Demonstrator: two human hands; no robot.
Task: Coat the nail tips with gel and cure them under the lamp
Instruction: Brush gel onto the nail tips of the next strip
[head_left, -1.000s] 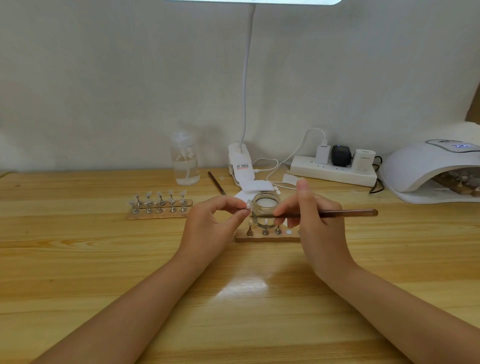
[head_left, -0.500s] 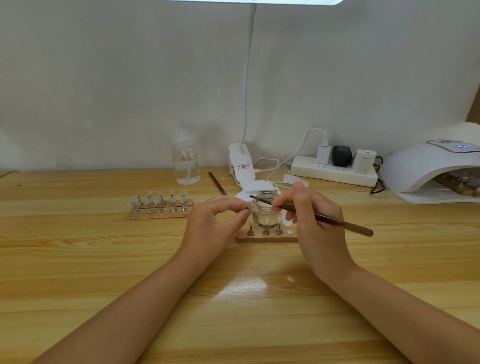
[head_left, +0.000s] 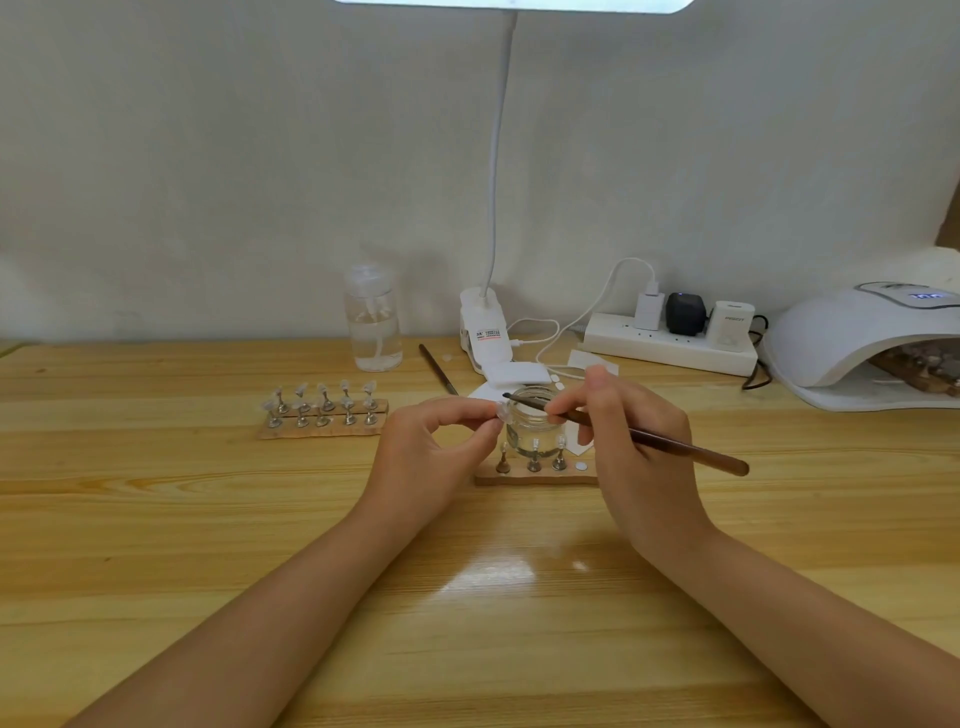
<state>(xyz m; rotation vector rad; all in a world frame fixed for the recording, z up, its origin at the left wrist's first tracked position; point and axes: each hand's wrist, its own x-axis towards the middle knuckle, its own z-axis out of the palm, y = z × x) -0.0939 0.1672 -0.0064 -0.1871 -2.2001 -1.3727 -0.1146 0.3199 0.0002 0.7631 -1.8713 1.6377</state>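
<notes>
The coating looks to be mid-way. The left hand (head_left: 434, 457) pinches 1 clear nail tip (head_left: 502, 413) between thumb and forefinger, fingers curled, and the right hand (head_left: 631, 441) grips a slim brown brush (head_left: 649, 435) like a pen, its dark bristle end touching or just over the tip. Whether gel has gone onto this tip cannot be told at this size.

Just beyond and below the fingertips of both hands sits a small wooden stand (head_left: 535, 475) with 3 metal pegs showing, at least 2 of them carrying clear tips — by my reading these are the ones in hand for coating, though wet or dry cannot be told. Right behind it, between the hands, stands a small open glass jar (head_left: 530, 426), round and transparent, probably the gel.

Well off to the left of the left hand lies a second wooden stand (head_left: 324, 415) holding 10 pegged tips in 2 rows. Far to the right of the right hand the cure lamp (head_left: 852, 343) — a smooth white plastic dome with a lit display — shelters another wooden stand, so 1 batch seems to be curing. Left to do: finish the held tip and its stand, then cure whatever has not been under the lamp.

The table (head_left: 208, 545) is glossy, pale, grained wood.
</notes>
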